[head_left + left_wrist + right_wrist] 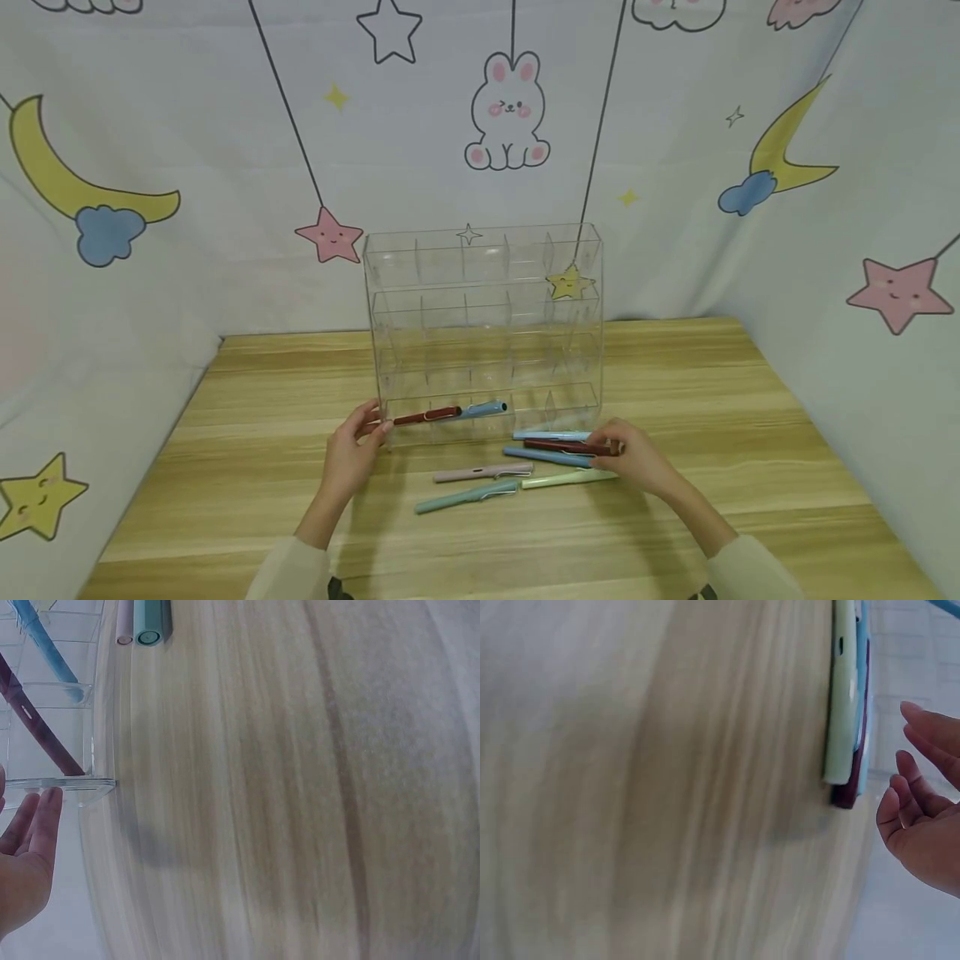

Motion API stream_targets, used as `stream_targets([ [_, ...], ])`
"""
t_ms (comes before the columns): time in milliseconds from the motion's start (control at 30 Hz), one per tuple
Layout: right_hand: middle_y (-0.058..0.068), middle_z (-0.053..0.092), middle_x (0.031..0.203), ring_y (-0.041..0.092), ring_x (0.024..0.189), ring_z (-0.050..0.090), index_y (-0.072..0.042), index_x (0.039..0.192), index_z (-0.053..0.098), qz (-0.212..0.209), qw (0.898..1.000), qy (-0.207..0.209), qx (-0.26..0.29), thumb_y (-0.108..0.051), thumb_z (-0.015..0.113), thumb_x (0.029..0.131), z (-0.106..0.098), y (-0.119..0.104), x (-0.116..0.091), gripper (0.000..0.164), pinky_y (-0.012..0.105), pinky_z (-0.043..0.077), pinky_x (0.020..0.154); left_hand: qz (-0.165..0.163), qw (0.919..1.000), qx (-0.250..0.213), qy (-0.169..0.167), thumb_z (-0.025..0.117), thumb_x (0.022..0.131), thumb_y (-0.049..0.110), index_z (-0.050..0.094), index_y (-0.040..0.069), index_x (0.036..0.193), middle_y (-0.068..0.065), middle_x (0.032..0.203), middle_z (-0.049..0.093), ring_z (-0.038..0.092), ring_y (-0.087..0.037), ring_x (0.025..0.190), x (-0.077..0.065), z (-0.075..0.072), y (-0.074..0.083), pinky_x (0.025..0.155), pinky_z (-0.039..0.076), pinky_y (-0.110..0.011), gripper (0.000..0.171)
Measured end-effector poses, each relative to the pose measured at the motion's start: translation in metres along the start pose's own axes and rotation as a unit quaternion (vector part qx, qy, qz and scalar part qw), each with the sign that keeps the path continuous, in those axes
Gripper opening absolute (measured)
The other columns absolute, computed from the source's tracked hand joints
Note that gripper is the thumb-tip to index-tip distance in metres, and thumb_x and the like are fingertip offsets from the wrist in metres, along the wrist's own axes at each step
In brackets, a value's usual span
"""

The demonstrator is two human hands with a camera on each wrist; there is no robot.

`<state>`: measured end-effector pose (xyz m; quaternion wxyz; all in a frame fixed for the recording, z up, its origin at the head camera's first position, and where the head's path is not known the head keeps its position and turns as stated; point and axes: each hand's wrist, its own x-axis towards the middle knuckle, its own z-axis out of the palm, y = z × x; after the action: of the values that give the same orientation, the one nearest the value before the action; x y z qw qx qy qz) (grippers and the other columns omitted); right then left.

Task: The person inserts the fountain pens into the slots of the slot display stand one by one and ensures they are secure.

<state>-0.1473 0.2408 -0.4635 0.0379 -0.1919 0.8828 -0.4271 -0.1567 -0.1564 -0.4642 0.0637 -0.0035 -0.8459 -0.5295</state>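
A clear acrylic rack [487, 333] with tiers of small compartments stands upright on the table. Lying slanted in its lowest tier are a dark red pen [427, 416] and a blue pen [483, 409]. Against the rack's lower left side wall rest the fingertips of my left hand [352, 446], its fingers fairly straight. My right hand [630, 454] is over the right ends of several capped pens, with nothing between its fingers in the right wrist view. Under or beside it lie a light blue pen [551, 436], another dark red pen [562, 447], a mid-blue pen [547, 456] and a pale green pen [841, 712].
Closer to me lie a pink pen [480, 473] and a teal pen [465, 497], left of the right hand's group. The wooden table [225, 500] meets white cloth [675, 250] printed with stars and moons at the back and sides.
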Motion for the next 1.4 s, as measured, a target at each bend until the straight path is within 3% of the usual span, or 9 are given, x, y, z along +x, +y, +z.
stream_targets([
  [267, 0.008, 0.056, 0.091, 0.017, 0.074, 0.044, -0.001, 0.091, 0.066, 0.014, 1.000, 0.003, -0.017, -0.002, 0.072, 0.075, 0.003, 0.018, -0.020, 0.018, 0.022, 0.040, 0.060, 0.008, 0.9999, 0.007, 0.007, 0.059, 0.089, 0.006, 0.047, -0.005, 0.127, -0.025, 0.114, 0.057, 0.058, -0.035, 0.100, -0.001, 0.000, 0.000, 0.073, 0.054, -0.030, 0.042],
  [567, 0.003, 0.055, 0.086, 0.009, 0.067, 0.044, -0.003, 0.090, 0.066, 0.042, 0.998, 0.051, -0.023, 0.000, 0.072, 0.073, 0.012, 0.024, -0.026, 0.018, 0.021, 0.041, 0.057, -0.002, 1.0000, 0.005, 0.004, 0.059, 0.089, 0.007, 0.046, -0.004, 0.128, -0.025, 0.116, 0.056, 0.058, -0.035, 0.101, 0.000, 0.001, 0.000, 0.074, 0.053, -0.031, 0.043],
  [900, 0.000, 0.054, 0.081, 0.004, 0.067, 0.043, -0.002, 0.089, 0.065, -0.007, 0.997, 0.077, -0.019, 0.001, 0.073, 0.072, 0.019, 0.030, -0.029, 0.019, 0.021, 0.042, 0.055, -0.005, 1.0000, 0.004, 0.006, 0.059, 0.089, 0.007, 0.046, -0.004, 0.129, -0.025, 0.116, 0.056, 0.058, -0.034, 0.102, 0.000, 0.002, -0.001, 0.075, 0.053, -0.030, 0.044],
  [1400, -0.004, 0.053, 0.081, 0.007, 0.070, 0.045, -0.005, 0.088, 0.065, 0.011, 0.996, 0.074, -0.041, 0.006, 0.072, 0.071, 0.021, 0.031, -0.031, 0.022, 0.021, 0.044, 0.058, -0.010, 0.9999, 0.002, 0.004, 0.059, 0.089, 0.008, 0.046, -0.003, 0.129, -0.024, 0.117, 0.056, 0.057, -0.034, 0.102, 0.000, 0.001, -0.002, 0.075, 0.053, -0.030, 0.043],
])
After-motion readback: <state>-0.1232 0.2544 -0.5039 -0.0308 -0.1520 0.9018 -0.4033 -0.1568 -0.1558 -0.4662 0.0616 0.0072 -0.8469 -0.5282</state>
